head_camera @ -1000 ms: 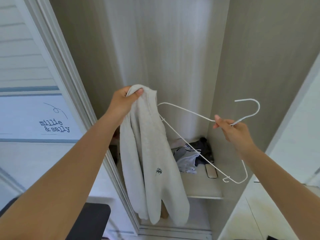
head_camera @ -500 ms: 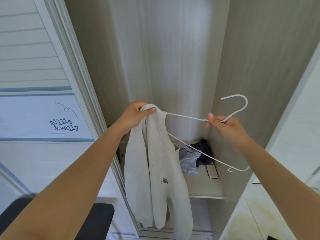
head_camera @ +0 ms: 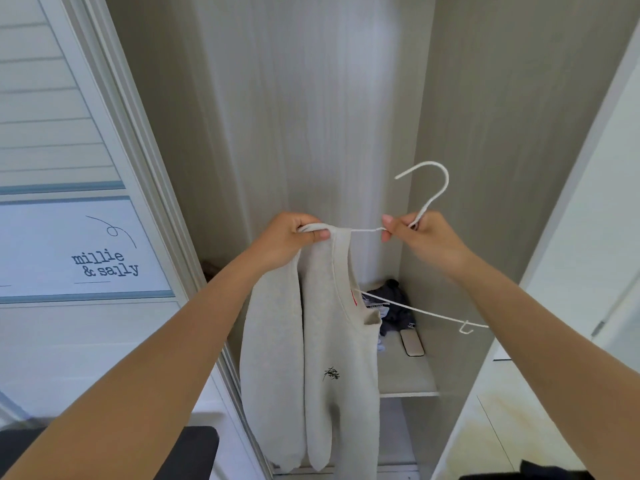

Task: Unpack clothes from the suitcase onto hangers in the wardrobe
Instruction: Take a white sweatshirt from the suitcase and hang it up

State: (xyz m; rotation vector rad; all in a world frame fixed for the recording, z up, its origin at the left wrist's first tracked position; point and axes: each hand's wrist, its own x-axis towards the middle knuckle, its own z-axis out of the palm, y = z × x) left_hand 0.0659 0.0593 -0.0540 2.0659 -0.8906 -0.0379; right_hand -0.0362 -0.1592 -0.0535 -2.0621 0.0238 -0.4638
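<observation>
Left grip (head_camera: 293,238): curled round sweater (head_camera: 332,341) shoulder.
Right grip (head_camera: 424,239): pinches hanger (head_camera: 447,180) neck.
Hidden: hanger's left arm, inside sweater.

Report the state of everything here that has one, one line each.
left hand: grips the sweatshirt at its top edge.
right hand: pinches the wire hanger just below its hook.
wire hanger: held in the air, one arm inside the sweatshirt's neck opening.
sweatshirt: hangs limp, only partly on the wire hanger.
dark clothes: crumpled on the shelf.
phone: lies flat on the shelf.
</observation>
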